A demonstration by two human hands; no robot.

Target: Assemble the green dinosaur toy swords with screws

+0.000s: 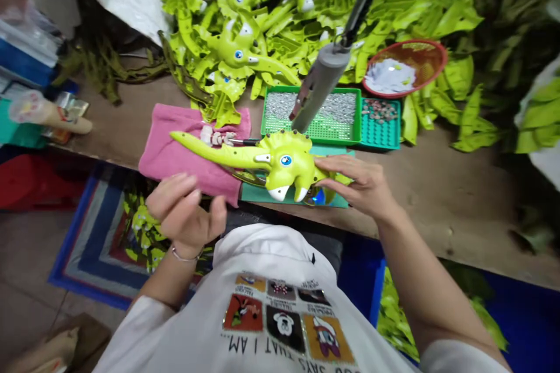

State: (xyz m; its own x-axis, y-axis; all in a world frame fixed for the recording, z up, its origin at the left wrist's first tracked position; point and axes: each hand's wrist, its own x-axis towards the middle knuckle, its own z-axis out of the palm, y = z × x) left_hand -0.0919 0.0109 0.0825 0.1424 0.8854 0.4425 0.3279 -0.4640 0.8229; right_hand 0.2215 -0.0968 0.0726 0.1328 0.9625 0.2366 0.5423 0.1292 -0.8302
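Note:
A lime-green plastic toy dinosaur [286, 166], with a long narrow section pointing left, a blue eye and white-tipped horns, lies over a teal mat [258, 193] at the table's front edge. My right hand [361, 183] pinches the toy at its right end between thumb and fingers. To the lower left of the toy, my left hand [188, 210] is raised with fingers loosely curled and the thumb apart, holding nothing. Beneath the toy's long section is a pink cloth [164, 140]. A grey cylindrical power screwdriver [321, 81] hangs above the toy, apart from both hands.
Green toy parts [271, 29] are heaped at the back. A green basket [268, 128] holds small silvery pieces; a teal tray [380, 135] holds copper-coloured ones. A red basket [431, 73] contains white pieces. A cup [44, 113] lies at left; a blue-edged bin [83, 233] stands below.

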